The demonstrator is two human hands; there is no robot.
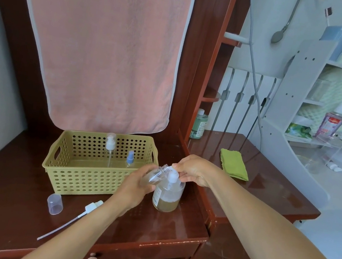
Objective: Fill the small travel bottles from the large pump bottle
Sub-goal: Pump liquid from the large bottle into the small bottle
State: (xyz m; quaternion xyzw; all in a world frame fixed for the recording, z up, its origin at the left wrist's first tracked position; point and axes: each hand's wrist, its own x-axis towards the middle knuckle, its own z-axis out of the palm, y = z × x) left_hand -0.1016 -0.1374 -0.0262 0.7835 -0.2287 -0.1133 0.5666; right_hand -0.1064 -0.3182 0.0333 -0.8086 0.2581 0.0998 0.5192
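- Plainly, the left hand (136,183) was wrapped round a small bottle (152,176), holding it tilted with its open neck up at the spout of the pump bottle (167,196).
- The pump bottle stood on the bench (14,206), just beside the basket (93,182).
- The right hand (193,170) had its fingers curled over the top of the pump bottle, gripping the pump head.
- Likely slip: the neck was narrow and slanted, so if the spout sat off the opening, a press would send liquid down the outside, over the left fingers and onto the bench.
- Likely slip: nothing steadied the body of the pump bottle, so a hard or crooked press could rock it or skid it on the glossy bench.
- Likely slip: the liquid lay low with froth on top, so the pump might spit air and spatter.
- Likely slip: once wet, the small bottle could slide in the left hand.
- Small bottles, three: the one in hand, plus a white-topped bottle (110,143) and a blue-topped bottle (130,158) upright in the basket.
- Pump bottles, one.
- Loose on the bench: one clear cap (54,203) and one pump top with a long tube (92,206).
- Baskets, one; green cloths (234,163), one; hands, two.
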